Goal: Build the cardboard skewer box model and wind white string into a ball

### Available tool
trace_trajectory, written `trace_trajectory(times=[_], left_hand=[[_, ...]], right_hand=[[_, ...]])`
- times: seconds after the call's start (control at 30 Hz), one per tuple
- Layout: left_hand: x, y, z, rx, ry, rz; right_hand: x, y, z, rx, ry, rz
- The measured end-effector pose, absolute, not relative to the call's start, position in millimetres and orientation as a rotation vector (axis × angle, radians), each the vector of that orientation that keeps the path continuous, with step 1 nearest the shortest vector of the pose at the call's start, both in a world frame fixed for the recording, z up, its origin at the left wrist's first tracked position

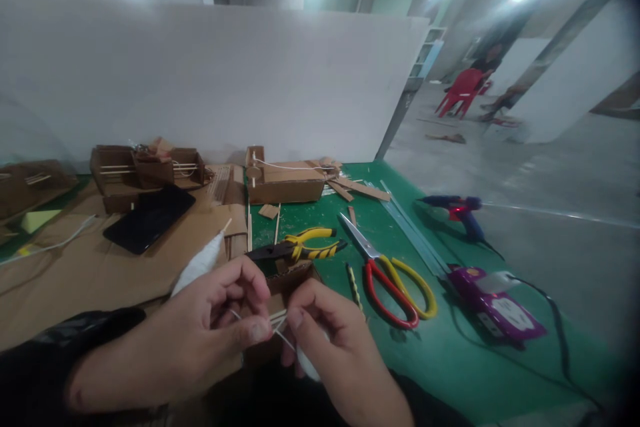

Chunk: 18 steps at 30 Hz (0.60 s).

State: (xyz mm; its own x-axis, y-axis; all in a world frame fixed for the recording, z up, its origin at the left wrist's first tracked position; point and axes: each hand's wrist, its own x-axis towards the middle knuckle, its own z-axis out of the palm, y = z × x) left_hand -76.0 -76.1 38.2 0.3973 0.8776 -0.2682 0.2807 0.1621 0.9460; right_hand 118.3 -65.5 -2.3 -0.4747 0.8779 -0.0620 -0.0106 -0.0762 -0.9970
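Observation:
My left hand (220, 317) is closed, thumb and fingers pinching a white string (285, 338). Close beside it, my right hand (327, 330) pinches the same string, and a white wad (309, 365), perhaps wound string, shows under its fingers. Thin pale sticks lie between the fingertips, above a small cardboard box (295, 280) that both hands partly cover. Past my left wrist is a white wound spindle (204, 259) with a wooden stick poking from its tip. Black and yellow pliers (305, 245) rest just beyond my fingers.
Scissors (383, 273) with red and yellow handles lie right of my hands. Farther right are a glue gun (460, 207), glue sticks (407, 227) and a purple power strip (495, 307) with a cable. Cardboard models (285, 183) and a black phone (150, 219) lie behind. A person sits far off.

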Motion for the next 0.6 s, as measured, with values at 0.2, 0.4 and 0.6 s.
trace_trajectory(times=[0.2, 0.4, 0.6], left_hand=[[-76.6, -78.6, 35.9, 1.519, 1.26, 0.529], [-83.6, -80.5, 27.8, 1.557, 1.275, 0.453], [-82.4, -79.4, 33.1, 1.522, 1.183, 0.535]], right_hand=[[120.4, -66.6, -4.3, -0.845, -1.495, 1.445], [122.1, -60.6, -8.9, -0.467, -1.082, 1.882], [122.6, -58.8, -11.6, -0.618, -1.047, 1.931]])
